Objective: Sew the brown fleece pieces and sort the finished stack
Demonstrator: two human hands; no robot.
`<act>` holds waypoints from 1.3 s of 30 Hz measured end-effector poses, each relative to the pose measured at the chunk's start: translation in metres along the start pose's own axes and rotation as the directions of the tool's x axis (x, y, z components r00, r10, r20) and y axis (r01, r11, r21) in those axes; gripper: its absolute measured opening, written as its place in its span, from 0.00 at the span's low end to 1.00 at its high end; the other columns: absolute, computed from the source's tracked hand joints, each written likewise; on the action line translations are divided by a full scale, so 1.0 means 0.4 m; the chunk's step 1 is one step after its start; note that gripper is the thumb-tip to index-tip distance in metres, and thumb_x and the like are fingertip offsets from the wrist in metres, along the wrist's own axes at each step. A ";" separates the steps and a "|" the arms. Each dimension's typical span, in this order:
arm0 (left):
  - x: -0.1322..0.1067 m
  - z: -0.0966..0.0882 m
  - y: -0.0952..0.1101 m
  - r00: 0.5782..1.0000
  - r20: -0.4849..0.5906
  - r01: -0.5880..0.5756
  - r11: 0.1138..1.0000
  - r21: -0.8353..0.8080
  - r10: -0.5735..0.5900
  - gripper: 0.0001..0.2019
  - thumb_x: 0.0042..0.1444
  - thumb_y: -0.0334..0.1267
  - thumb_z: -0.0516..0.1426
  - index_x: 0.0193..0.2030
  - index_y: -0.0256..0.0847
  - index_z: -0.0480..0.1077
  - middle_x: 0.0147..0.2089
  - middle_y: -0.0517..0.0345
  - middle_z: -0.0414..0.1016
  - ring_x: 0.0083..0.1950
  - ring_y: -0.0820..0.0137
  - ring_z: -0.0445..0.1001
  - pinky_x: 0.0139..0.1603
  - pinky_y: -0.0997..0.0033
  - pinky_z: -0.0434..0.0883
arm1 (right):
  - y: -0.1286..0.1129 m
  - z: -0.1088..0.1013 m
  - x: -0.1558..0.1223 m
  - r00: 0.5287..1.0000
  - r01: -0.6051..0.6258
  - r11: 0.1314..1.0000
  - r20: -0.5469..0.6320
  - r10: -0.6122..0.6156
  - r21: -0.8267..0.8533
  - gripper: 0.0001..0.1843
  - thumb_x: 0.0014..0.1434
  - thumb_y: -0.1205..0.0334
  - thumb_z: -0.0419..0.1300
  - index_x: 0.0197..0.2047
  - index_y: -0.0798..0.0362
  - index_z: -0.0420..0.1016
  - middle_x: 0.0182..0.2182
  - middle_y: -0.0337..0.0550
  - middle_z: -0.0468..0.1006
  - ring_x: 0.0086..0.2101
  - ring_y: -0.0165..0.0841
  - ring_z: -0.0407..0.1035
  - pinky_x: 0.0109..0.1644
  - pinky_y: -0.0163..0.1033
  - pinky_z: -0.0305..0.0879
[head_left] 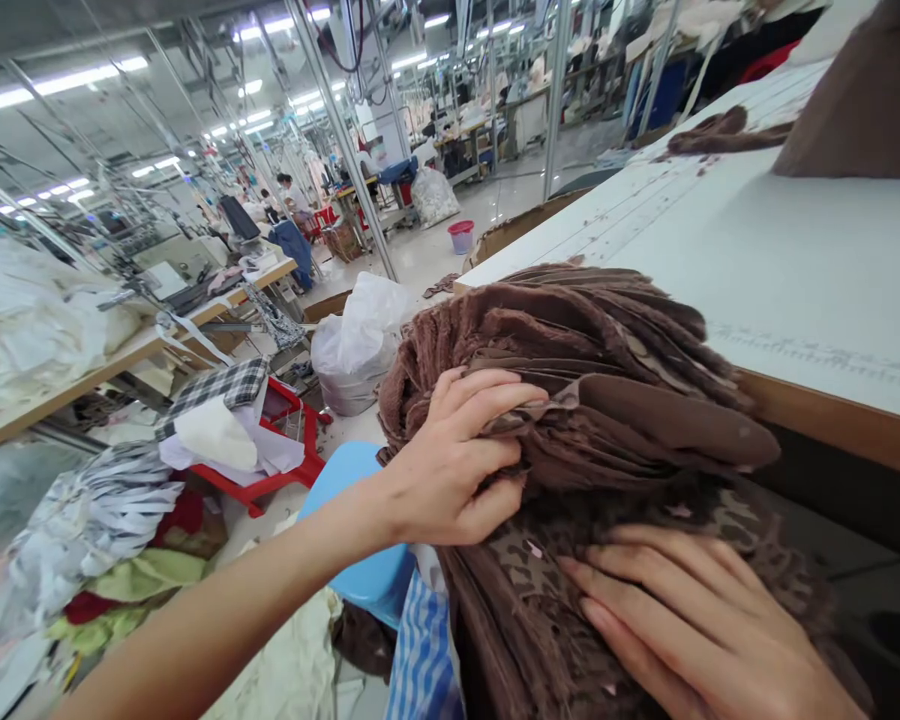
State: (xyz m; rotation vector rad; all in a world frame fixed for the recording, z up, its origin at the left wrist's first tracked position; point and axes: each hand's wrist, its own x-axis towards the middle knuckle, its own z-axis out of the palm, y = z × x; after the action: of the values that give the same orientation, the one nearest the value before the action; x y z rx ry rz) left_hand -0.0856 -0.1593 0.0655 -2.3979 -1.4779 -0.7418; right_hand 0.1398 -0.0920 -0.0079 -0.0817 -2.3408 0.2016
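A thick bundle of brown fabric pieces (570, 330), stacked in many folded layers, hangs over the front edge of the white table and down toward me. My left hand (465, 455) is closed on the edge of some layers, its fingers curled into the folds. Lower down and to the right, my right hand (690, 610) lies with its fingers stretched out on a brown leopard-print part (540, 575) of the cloth. Small pale pink scraps cling there. The undersides of both hands are hidden.
The white table (810, 270) extends right, with more brown fabric (862, 110) on it. A blue stool (367, 570) stands beside the bundle. Left are a red stool (255, 480), a stuffed white plastic bag (360, 345) and piled cloth (97, 530). Sewing tables and people fill the background.
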 end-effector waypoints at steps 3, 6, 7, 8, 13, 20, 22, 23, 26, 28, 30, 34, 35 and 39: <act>0.003 -0.001 0.013 1.000 0.021 -0.016 1.000 -0.021 0.017 0.10 0.57 0.31 0.52 0.29 0.37 0.74 0.56 0.43 0.76 0.62 0.58 0.67 0.66 0.52 0.58 | 0.002 0.006 -0.033 1.000 -0.029 0.999 -0.006 0.029 0.026 0.11 0.69 0.63 0.51 0.48 0.52 0.74 0.37 0.40 0.80 0.39 0.31 0.73 0.44 0.37 0.65; 0.008 -0.003 0.017 0.999 0.028 -0.021 0.999 -0.042 0.022 0.10 0.56 0.30 0.52 0.29 0.37 0.74 0.57 0.43 0.75 0.62 0.58 0.67 0.66 0.50 0.59 | 0.006 0.006 -0.050 1.000 -0.009 0.998 -0.022 0.010 0.056 0.12 0.69 0.63 0.51 0.48 0.51 0.74 0.38 0.40 0.81 0.38 0.32 0.74 0.47 0.38 0.67; 0.009 -0.005 0.015 1.000 0.023 -0.017 0.998 -0.053 0.018 0.09 0.56 0.30 0.53 0.28 0.37 0.73 0.57 0.42 0.75 0.62 0.58 0.67 0.66 0.50 0.60 | 0.007 0.004 -0.053 1.000 0.011 0.998 -0.024 -0.010 0.064 0.13 0.68 0.65 0.50 0.49 0.50 0.74 0.39 0.41 0.82 0.38 0.33 0.75 0.48 0.39 0.68; 0.011 -0.006 0.012 1.000 0.018 -0.015 0.998 -0.067 0.016 0.09 0.55 0.30 0.53 0.27 0.38 0.73 0.57 0.42 0.75 0.62 0.57 0.68 0.65 0.50 0.61 | 0.007 0.002 -0.053 1.000 0.019 0.998 -0.025 -0.018 0.064 0.15 0.67 0.68 0.49 0.49 0.50 0.74 0.39 0.41 0.82 0.39 0.33 0.75 0.48 0.40 0.69; 0.014 -0.011 0.000 0.999 0.016 -0.032 0.993 -0.111 0.034 0.07 0.54 0.31 0.55 0.27 0.38 0.72 0.56 0.41 0.75 0.62 0.58 0.68 0.64 0.50 0.63 | 0.004 -0.016 -0.012 0.996 -0.085 0.993 -0.024 0.087 0.085 0.15 0.66 0.72 0.47 0.46 0.50 0.72 0.37 0.39 0.81 0.38 0.33 0.74 0.45 0.38 0.70; 0.015 -0.028 -0.002 0.991 0.116 -0.053 0.992 -0.110 0.066 0.09 0.56 0.33 0.55 0.29 0.38 0.75 0.58 0.39 0.73 0.63 0.56 0.66 0.64 0.49 0.62 | 0.023 -0.035 0.082 0.995 -0.085 0.996 -0.047 0.083 -0.029 0.06 0.69 0.66 0.51 0.44 0.53 0.70 0.39 0.41 0.76 0.38 0.31 0.72 0.48 0.37 0.64; 0.017 -0.038 -0.003 0.982 0.171 -0.066 0.994 -0.086 0.080 0.10 0.58 0.35 0.54 0.31 0.37 0.76 0.60 0.39 0.72 0.64 0.54 0.65 0.65 0.47 0.60 | 0.025 -0.037 0.104 0.997 -0.058 0.993 -0.063 0.051 -0.107 0.07 0.70 0.65 0.50 0.43 0.54 0.69 0.37 0.42 0.76 0.35 0.30 0.72 0.44 0.37 0.63; 0.018 -0.044 -0.004 0.977 0.196 -0.074 0.994 -0.077 0.088 0.12 0.60 0.36 0.53 0.32 0.37 0.77 0.61 0.39 0.71 0.64 0.54 0.64 0.66 0.46 0.59 | 0.025 -0.038 0.114 0.997 -0.045 0.988 -0.068 0.036 -0.146 0.08 0.70 0.65 0.50 0.41 0.54 0.69 0.35 0.41 0.75 0.33 0.31 0.72 0.41 0.38 0.63; 0.020 -0.056 -0.010 0.964 0.238 -0.099 0.991 -0.093 0.119 0.21 0.67 0.43 0.48 0.35 0.36 0.78 0.62 0.38 0.70 0.65 0.54 0.63 0.66 0.48 0.59 | 0.022 -0.037 0.137 0.998 -0.031 0.968 -0.068 0.014 -0.249 0.11 0.71 0.65 0.49 0.36 0.54 0.69 0.28 0.39 0.73 0.25 0.31 0.69 0.33 0.40 0.59; 0.019 -0.059 -0.014 0.963 0.228 -0.116 0.986 -0.118 0.141 0.23 0.66 0.50 0.48 0.35 0.35 0.78 0.62 0.35 0.69 0.66 0.52 0.63 0.66 0.49 0.58 | 0.021 -0.036 0.146 0.997 -0.034 0.958 -0.073 0.013 -0.286 0.14 0.71 0.64 0.48 0.34 0.53 0.68 0.25 0.38 0.71 0.23 0.31 0.67 0.30 0.40 0.57; 0.017 -0.061 -0.017 0.964 0.216 -0.129 0.983 -0.128 0.154 0.24 0.62 0.55 0.53 0.34 0.35 0.77 0.62 0.33 0.68 0.66 0.51 0.62 0.67 0.47 0.57 | 0.021 -0.036 0.150 0.997 -0.038 0.958 -0.076 0.017 -0.286 0.15 0.72 0.64 0.47 0.34 0.53 0.68 0.24 0.38 0.71 0.23 0.31 0.67 0.29 0.39 0.56; 0.016 -0.062 -0.019 0.957 0.238 -0.137 0.981 -0.139 0.167 0.26 0.56 0.61 0.57 0.35 0.35 0.76 0.64 0.34 0.66 0.67 0.50 0.61 0.68 0.46 0.56 | 0.026 -0.038 0.155 0.997 -0.050 0.961 -0.065 0.033 -0.273 0.14 0.71 0.64 0.47 0.34 0.53 0.68 0.26 0.38 0.72 0.23 0.30 0.68 0.28 0.38 0.56; 0.017 -0.062 -0.019 0.956 0.242 -0.136 0.981 -0.137 0.166 0.26 0.55 0.61 0.57 0.35 0.35 0.76 0.64 0.34 0.66 0.67 0.50 0.61 0.68 0.46 0.56 | 0.028 -0.039 0.156 0.997 -0.054 0.959 -0.060 0.039 -0.279 0.15 0.71 0.64 0.46 0.34 0.53 0.68 0.26 0.38 0.72 0.23 0.30 0.67 0.28 0.37 0.56; 0.020 -0.060 -0.017 0.960 0.246 -0.110 0.989 -0.096 0.130 0.20 0.61 0.51 0.55 0.34 0.36 0.77 0.64 0.35 0.67 0.67 0.52 0.61 0.68 0.46 0.57 | 0.031 -0.034 0.160 0.997 -0.063 0.951 -0.053 0.049 -0.303 0.18 0.72 0.62 0.45 0.32 0.53 0.68 0.25 0.38 0.71 0.22 0.30 0.67 0.25 0.38 0.55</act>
State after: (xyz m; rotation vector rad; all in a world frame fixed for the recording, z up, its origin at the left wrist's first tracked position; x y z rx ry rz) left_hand -0.0958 -0.1605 0.0897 -2.7003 -1.3963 -0.4935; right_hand 0.1046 -0.0703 0.0445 -0.3017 -2.3086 -0.1348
